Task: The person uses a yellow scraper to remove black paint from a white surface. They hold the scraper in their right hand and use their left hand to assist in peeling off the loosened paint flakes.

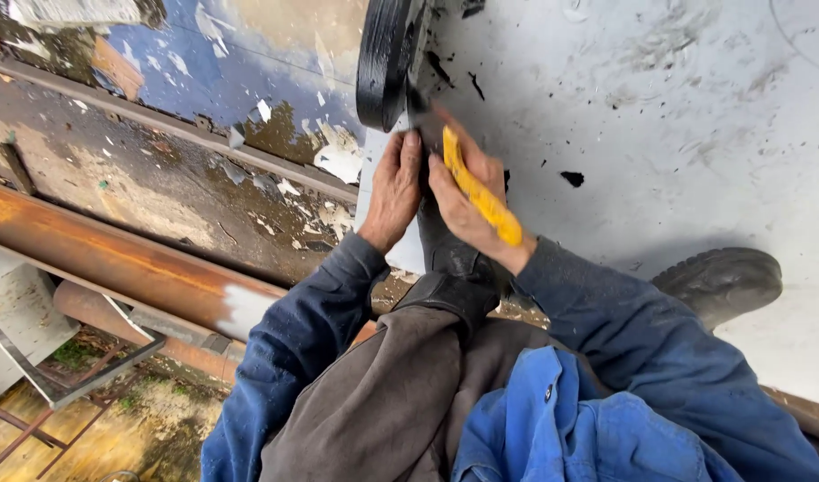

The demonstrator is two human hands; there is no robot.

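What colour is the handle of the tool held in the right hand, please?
Yellow; the tool handle in the right hand shows best in the head view.

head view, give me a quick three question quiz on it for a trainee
1. True or false: the right hand grips a yellow-handled tool.
2. Which does the left hand touch? A the rusty pipe; B the edge of the grey metal sheet; C the black boot.
3. Fill in: the curved part above both hands is coloured ____.

Key: 1 true; 2 B; 3 black.
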